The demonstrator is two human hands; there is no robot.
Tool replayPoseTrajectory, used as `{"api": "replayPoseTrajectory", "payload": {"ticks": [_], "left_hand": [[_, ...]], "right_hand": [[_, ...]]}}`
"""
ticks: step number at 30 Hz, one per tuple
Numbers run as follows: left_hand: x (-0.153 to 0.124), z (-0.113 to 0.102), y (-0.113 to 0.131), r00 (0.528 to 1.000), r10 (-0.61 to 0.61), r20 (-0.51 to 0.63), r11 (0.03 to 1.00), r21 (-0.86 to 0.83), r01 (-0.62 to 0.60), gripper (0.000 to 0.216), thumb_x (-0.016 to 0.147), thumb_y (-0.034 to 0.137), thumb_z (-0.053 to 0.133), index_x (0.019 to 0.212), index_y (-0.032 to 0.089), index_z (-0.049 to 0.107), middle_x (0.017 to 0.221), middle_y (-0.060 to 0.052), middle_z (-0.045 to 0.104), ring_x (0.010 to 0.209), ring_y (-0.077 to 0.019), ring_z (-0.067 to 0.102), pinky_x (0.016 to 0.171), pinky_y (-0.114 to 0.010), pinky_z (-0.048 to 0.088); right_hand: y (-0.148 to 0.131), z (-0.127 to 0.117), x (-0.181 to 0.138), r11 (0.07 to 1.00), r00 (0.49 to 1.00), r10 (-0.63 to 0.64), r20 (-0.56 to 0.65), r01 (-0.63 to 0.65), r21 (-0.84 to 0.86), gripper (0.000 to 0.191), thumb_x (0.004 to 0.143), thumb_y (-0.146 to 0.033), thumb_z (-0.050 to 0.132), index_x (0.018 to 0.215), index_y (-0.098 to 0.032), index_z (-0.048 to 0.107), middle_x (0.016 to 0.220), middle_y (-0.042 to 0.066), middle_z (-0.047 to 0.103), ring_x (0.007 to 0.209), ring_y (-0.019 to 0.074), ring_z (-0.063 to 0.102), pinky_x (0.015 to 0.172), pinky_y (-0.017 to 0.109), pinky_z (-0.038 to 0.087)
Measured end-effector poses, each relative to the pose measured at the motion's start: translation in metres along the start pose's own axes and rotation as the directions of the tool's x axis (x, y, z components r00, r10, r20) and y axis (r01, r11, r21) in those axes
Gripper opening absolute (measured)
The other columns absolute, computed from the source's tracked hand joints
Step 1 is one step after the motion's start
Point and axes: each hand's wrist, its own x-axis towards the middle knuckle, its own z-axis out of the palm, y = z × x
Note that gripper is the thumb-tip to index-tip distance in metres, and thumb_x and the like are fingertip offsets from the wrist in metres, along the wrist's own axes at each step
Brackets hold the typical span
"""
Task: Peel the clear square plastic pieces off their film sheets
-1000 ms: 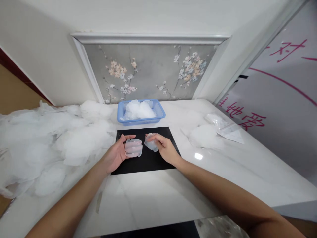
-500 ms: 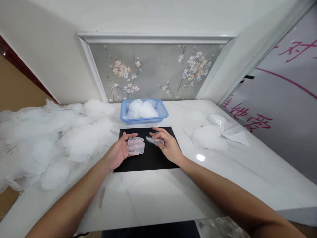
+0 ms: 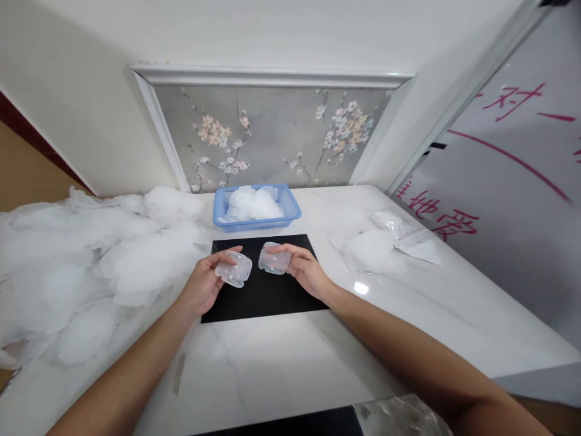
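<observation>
Spanning the view: white marble desk (image 3: pixel 281 363), wall with a floral panel (image 3: pixel 272 133) at 12 o'clock.
Heap at 9 o'clock: large pile of white translucent sheets (image 3: pixel 91 260), spreading over the desk's left side.
Heap at 2 o'clock: smaller white pile (image 3: pixel 370 251) with clear plastic bags (image 3: pixel 411 237) just beyond it.
Work mat: black mat (image 3: pixel 267 293) at the centre of the desk, both hands above it.
Basket at 12 o'clock: blue basket (image 3: pixel 290 209) just behind the mat, holding a mound of white pieces.
Left hand (image 3: pixel 204 284): fingers curled around the left clear piece (image 3: pixel 233 269), thumb on its top edge; piece tilted, at 1 o'clock from the palm.
Right hand (image 3: pixel 306 271): fingers closed on the right clear piece (image 3: pixel 274 261), pinching its right edge; piece at 10 o'clock from the palm.
Pieces to each other: side by side, just apart, both lifted off the mat; small white dots show on each.
Progress, as I judge it: basket partly filled, big heap at 9 o'clock still untouched, so most of the work seems left.
</observation>
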Motion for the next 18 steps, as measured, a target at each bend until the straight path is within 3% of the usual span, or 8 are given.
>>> {"api": "replayPoseTrajectory", "payload": {"ticks": [2, 4, 9, 18], "left_hand": [[0.0002, 0.0003, -0.0005, 0.997, -0.068, 0.019, 0.997, -0.021, 0.069, 0.012, 0.064, 0.014, 0.071, 0.075, 0.017, 0.069, 0.125, -0.009, 0.065, 0.105, -0.0276, 0.065, 0.073, -0.029, 0.054], [0.0, 0.0007, -0.0006, 0.992, -0.119, 0.045, 0.99, -0.066, 0.122, 0.027, 0.065, 0.01, 0.064, 0.091, 0.018, 0.069, 0.118, -0.01, 0.069, 0.106, -0.0267, 0.064, 0.075, -0.031, 0.054], [-0.0019, 0.0018, 0.0034, 0.981, -0.155, 0.117, 0.967, -0.185, 0.175, 0.074, 0.047, 0.0, 0.045, 0.119, 0.018, 0.058, 0.119, -0.01, 0.068, 0.115, -0.0266, 0.06, 0.089, -0.039, 0.052], [-0.0038, 0.0023, 0.0017, 0.973, -0.117, 0.199, 0.959, -0.231, 0.163, 0.076, 0.055, 0.002, 0.046, 0.128, 0.018, 0.051, 0.129, -0.013, 0.062, 0.125, -0.0313, 0.053, 0.094, -0.049, 0.048]], "right_hand": [[-0.0013, 0.0007, -0.0008, 0.999, 1.0, 0.011, 0.027, -0.012, 0.051, 0.032, 0.067, -0.017, 0.058, 0.095, -0.021, 0.071, 0.123, 0.006, 0.065, 0.105, 0.0259, 0.062, 0.091, 0.04, 0.049], [-0.0003, 0.0005, -0.0005, 0.995, 0.999, 0.032, 0.035, -0.035, 0.097, 0.029, 0.071, -0.021, 0.062, 0.099, -0.021, 0.069, 0.121, 0.007, 0.065, 0.104, 0.0256, 0.063, 0.089, 0.041, 0.05], [0.0028, 0.0003, 0.0018, 0.977, 0.995, 0.096, 0.003, -0.094, 0.19, 0.028, 0.079, -0.032, 0.066, 0.105, -0.022, 0.064, 0.116, 0.008, 0.067, 0.101, 0.0239, 0.065, 0.087, 0.042, 0.052], [0.0062, 0.0006, 0.0041, 0.967, 0.991, 0.132, -0.027, -0.122, 0.224, 0.044, 0.088, -0.059, 0.05, 0.104, -0.02, 0.061, 0.112, 0.011, 0.067, 0.103, 0.0261, 0.065, 0.089, 0.047, 0.052]]}}
